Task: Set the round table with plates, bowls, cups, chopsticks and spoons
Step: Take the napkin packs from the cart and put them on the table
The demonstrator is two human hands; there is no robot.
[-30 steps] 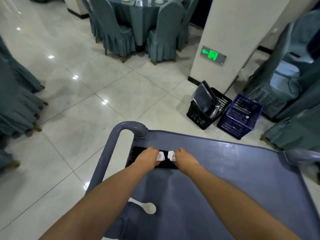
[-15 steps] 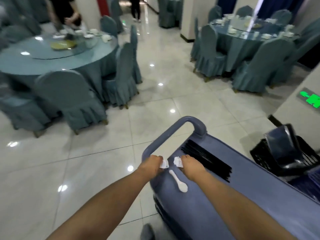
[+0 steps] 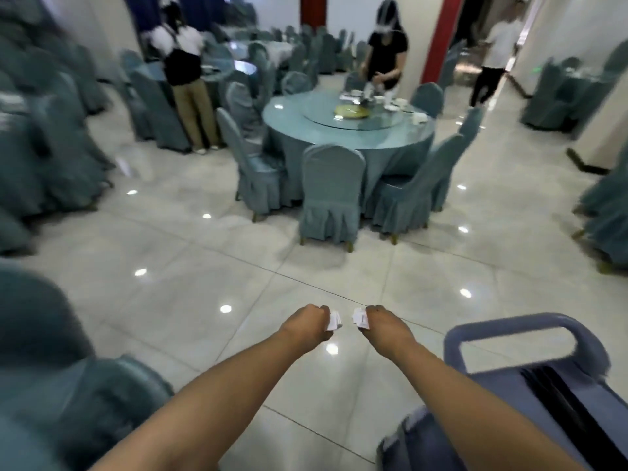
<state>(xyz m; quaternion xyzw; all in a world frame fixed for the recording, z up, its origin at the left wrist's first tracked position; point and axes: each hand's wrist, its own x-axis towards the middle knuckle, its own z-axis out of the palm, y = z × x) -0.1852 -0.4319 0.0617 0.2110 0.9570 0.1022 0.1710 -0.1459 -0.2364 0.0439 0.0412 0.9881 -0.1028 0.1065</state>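
Round desk ahead, both hands carrying small white pieces.

The round desk (image 3: 350, 130) stands well beyond the hands, chairs around it. Left hand (image 3: 307, 322) and right hand (image 3: 382, 322) are each curled round a small white piece (image 3: 334, 320), side by side, arms outstretched over the floor. A blue cart (image 3: 516, 379) sits right of the right arm.

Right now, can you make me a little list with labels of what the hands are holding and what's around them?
left hand: fist with small white items sticking out; too blurred to name
right hand: fist with small white items, same grip
cart: blue, at lower right, not touched by either hand
on cart: black chopsticks
round table: ahead, some dishes on it, covered chairs around
floor: shiny tiles
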